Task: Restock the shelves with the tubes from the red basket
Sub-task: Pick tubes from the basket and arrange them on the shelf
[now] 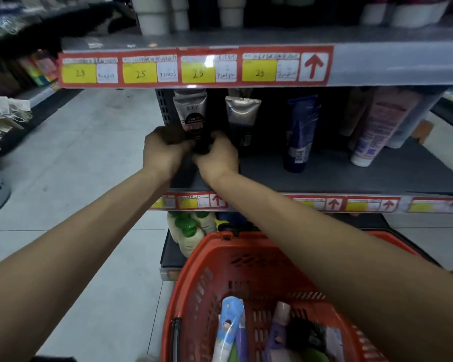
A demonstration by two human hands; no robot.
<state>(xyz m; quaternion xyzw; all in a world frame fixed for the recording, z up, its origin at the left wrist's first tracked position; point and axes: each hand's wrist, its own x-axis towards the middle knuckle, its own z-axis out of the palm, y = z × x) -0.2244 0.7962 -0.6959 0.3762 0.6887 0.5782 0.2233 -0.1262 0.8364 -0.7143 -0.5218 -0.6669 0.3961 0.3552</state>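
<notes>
While on shelf (351,173), tube (192,118) in curled left hand (162,150), right hand (217,158)

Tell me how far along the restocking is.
A silver tube, a dark blue tube and a pink tube already stand on the shelf. The left hand and right hand grip a black-and-silver tube. A light blue tube and others wait in the red basket.
</notes>
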